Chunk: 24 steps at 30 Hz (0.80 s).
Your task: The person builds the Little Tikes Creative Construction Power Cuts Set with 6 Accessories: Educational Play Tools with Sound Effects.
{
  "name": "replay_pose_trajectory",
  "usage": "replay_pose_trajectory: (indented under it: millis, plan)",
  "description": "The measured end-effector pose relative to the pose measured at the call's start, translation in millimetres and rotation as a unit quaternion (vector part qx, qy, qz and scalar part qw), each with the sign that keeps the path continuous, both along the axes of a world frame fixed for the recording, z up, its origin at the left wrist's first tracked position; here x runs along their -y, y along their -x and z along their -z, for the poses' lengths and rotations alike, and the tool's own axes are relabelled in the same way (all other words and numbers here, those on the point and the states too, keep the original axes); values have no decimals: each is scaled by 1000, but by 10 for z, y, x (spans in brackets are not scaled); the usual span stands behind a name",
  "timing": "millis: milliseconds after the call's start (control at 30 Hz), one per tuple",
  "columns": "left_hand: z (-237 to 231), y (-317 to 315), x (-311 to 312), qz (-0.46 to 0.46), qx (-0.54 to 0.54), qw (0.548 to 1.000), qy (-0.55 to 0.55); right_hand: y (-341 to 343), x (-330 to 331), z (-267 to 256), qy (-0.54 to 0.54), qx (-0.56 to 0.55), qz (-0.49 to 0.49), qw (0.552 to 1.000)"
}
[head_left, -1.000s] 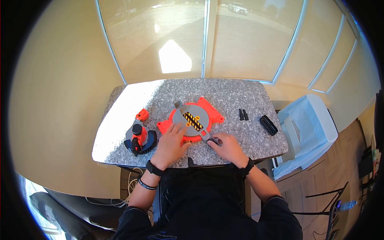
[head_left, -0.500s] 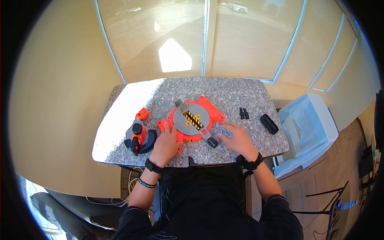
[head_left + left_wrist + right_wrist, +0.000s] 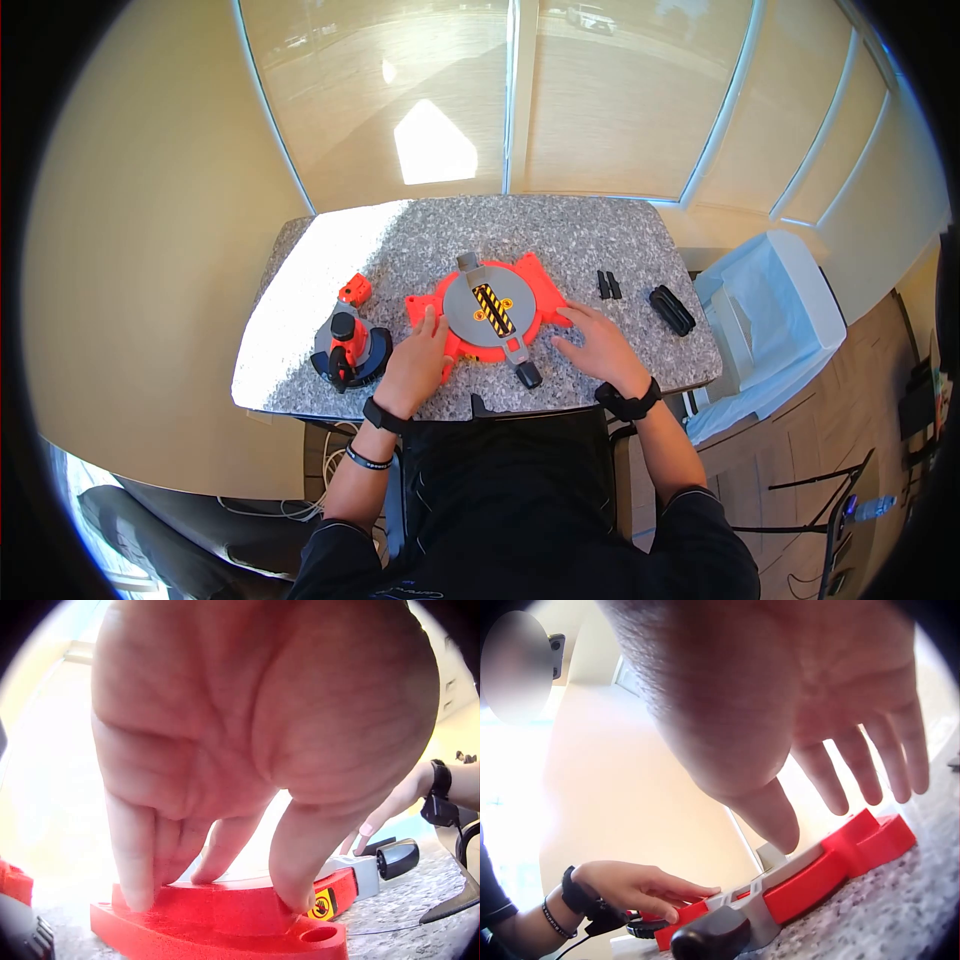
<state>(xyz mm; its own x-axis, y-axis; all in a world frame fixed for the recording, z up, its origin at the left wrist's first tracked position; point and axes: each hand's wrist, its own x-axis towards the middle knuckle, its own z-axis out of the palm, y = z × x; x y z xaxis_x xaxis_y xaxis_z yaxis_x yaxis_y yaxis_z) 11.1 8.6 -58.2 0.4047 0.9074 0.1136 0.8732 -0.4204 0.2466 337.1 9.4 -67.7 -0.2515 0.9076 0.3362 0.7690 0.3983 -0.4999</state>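
A red toy saw base lies on the table with a grey round turntable bearing yellow-and-black stripes. Its grey arm ends in a black handle pointing toward the person. On the base's left side rests my left hand; the left wrist view shows nearly straight fingers and thumb touching the raised red block. My right hand, spread and holding nothing, has its fingertips close over the base's right red foot.
A red, grey and black saw head stands left of the base, beside a small red block. Two thin black pieces and a black case-like object lie on the right. A lined bin stands past the table's right edge.
My right hand has let go of the black handle, drawn back, then come to the base's right foot. The base has shifted right and turned slightly clockwise; the left hand stays on its left side.
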Motion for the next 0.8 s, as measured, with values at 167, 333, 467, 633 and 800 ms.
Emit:
replay_pose_trajectory:
  millis: [167, 333, 467, 633, 800]
  plan:
    - [86, 50, -58, 34, 22, 999, -13, -28, 1, -56, 33, -3, -1, 999]
    - [61, 75, -89, 64, 40, 997, -12, -64, -18, -76, 24, -1, 11, 1000]
    - [57, 78, -114, 67, 55, 996, -20, -113, -45, -85, 38, -31, 3, 999]
    - [52, 97, -138, 66, 84, 994, -2, -295, -183, -52, 23, -62, 59, 996]
    - [71, 119, -168, 73, 97, 993, -11, -563, -404, -47, -4, -49, 126, 991]
